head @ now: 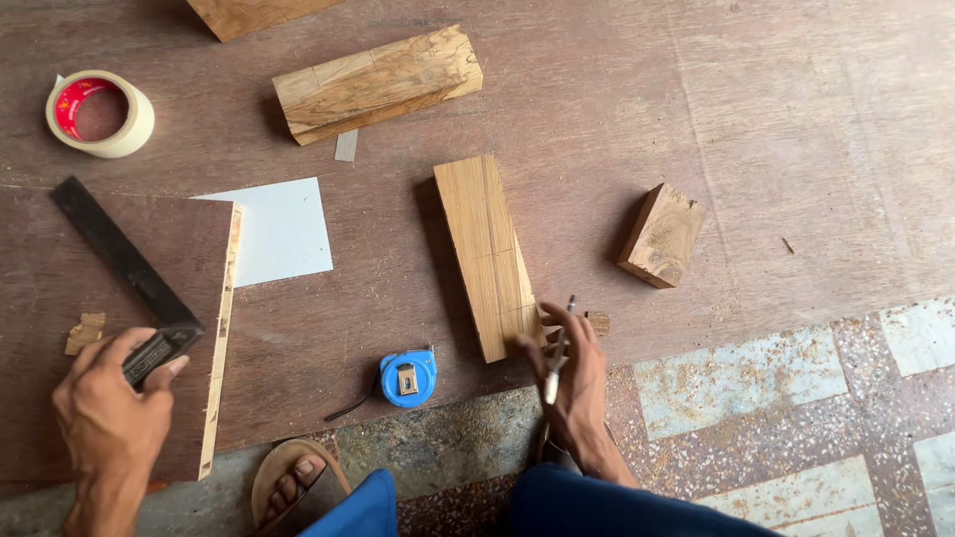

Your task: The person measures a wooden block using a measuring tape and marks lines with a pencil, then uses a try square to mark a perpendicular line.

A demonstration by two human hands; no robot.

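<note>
My left hand (109, 408) grips the handle end of a black try square (119, 261) that lies on a dark plywood board (60, 298) at the left. In my right hand (569, 373) is a slim silver pencil-like tool (557, 353), held by the near end of a long pale wood block (487, 254). The block's near end shows cut notches, and a small wood chip (597, 322) lies beside it.
A blue tape measure (407, 377) lies between my hands. Farther off are a roll of masking tape (99, 112), a white sheet (284, 229), a big rough wood block (376, 82) and a small block (662, 235). My sandalled foot (293, 487) rests on tiled floor.
</note>
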